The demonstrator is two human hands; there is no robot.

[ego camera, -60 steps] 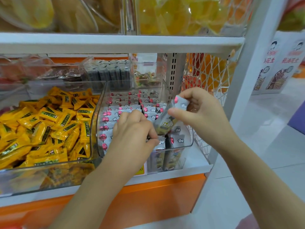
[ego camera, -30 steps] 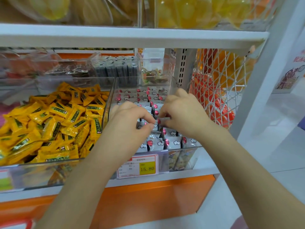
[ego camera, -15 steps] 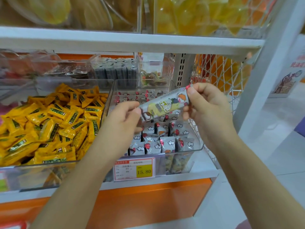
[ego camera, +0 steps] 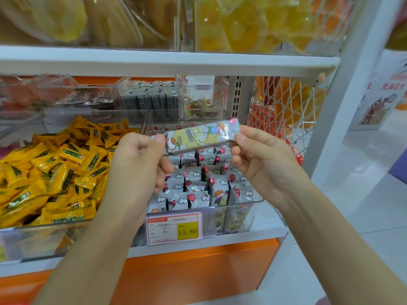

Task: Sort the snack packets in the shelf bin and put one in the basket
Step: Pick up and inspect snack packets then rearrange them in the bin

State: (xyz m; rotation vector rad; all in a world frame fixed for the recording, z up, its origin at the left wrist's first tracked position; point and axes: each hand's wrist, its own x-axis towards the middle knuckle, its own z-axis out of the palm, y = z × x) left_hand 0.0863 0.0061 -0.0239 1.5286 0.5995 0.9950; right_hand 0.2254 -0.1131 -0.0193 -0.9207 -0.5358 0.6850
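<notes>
Snack packet (ego camera: pixel 196 137) held up above the shelf bin (ego camera: pixel 233 219).
Left hand (ego camera: pixel 134 164) pinches one end, right hand (ego camera: pixel 262 159) pinches the other, fingers (ego camera: pixel 251 134) curled on it.

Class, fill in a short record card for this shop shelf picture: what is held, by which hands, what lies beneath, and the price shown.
Held: one grey snack packet, roughly level
Left hand: pinches its left end
Right hand: pinches its right end
Beneath: clear bin of matching grey packets standing in rows
Beside, left: heap of yellow packets
Price tag: 15.80, on the bin's front
</notes>
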